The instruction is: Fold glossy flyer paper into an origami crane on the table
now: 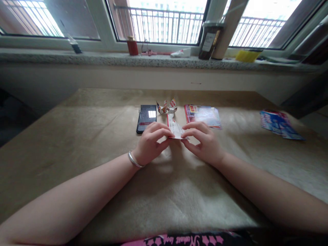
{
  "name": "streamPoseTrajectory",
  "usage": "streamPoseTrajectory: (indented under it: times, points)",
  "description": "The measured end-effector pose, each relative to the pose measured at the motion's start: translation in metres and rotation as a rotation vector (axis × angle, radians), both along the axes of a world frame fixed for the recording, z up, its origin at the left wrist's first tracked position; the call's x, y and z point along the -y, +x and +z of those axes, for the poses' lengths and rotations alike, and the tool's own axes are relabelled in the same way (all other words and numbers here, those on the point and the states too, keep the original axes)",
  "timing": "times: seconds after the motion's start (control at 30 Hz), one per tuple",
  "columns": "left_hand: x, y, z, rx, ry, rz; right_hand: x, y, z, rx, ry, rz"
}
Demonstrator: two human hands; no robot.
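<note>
Both hands meet over the middle of the table on a small folded piece of printed paper (176, 129), white with red marks. My left hand (151, 143), with a silver bangle at the wrist, pinches the paper's left edge with curled fingers. My right hand (203, 141) pinches its right edge the same way. The paper's far end points away from me. Just beyond it lies a finished folded paper figure (167, 106) in the same print.
A dark phone (146, 118) lies left of the paper. A printed leaflet (203, 116) lies to the right, another leaflet (280, 124) far right. The table carries a beige cloth (77, 143). The stone windowsill (102, 58) holds a red cup (132, 46), a jar (209, 40) and small items.
</note>
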State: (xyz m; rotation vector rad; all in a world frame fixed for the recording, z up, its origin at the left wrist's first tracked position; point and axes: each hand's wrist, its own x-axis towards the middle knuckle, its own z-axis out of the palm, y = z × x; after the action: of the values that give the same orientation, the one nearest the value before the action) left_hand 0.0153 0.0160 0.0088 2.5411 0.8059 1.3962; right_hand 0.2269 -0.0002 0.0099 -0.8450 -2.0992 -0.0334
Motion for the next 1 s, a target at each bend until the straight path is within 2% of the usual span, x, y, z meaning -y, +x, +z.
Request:
streamPoseTrajectory:
  times: [0.2,0.47,0.73,1.0]
  points:
    - [-0.0033,-0.0004,-0.0025,0.092,-0.046,-0.087,-0.003,0.0016,-0.0015,-0.082,-0.039,0.128]
    - [-0.005,-0.0005,-0.0052,0.087,-0.049,-0.089,-0.0025,0.0025,-0.0011,-0.107,-0.007,0.077]
    - [-0.0062,-0.0004,-0.0058,0.101,-0.099,-0.094,-0.0034,0.0024,0.0004,-0.088,-0.036,0.052]
    - [-0.0045,0.0007,-0.005,0.074,-0.084,-0.097,-0.0055,0.001,-0.0001,-0.096,0.042,0.055]
